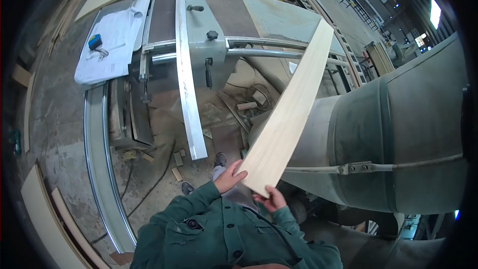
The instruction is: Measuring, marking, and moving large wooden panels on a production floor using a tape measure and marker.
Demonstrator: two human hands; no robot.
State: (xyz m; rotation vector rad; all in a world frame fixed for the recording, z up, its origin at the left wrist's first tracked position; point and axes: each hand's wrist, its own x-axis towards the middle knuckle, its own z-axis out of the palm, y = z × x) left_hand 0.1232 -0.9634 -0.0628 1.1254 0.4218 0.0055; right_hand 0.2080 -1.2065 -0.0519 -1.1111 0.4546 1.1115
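A long pale wooden board (pixel 291 107) slants away from me, its near end between my hands. My left hand (pixel 229 177) is closed on the left edge near that end, thumb on the top face. At the near right corner, my right hand (pixel 272 200) grips the board with the thumb above and fingers partly hidden below. The far end lies over the table saw's metal rail (pixel 271 54). Left of the board runs the saw's long silver fence (pixel 186 87), apart from both hands.
Papers (pixel 112 40) with a blue tape measure (pixel 94 42) lie on the sliding table at left. A large grey-green duct (pixel 363 139) stands close on my right. Wood offcuts (pixel 178 173) and cables litter the floor. Wooden panels (pixel 42 219) lean at the lower left.
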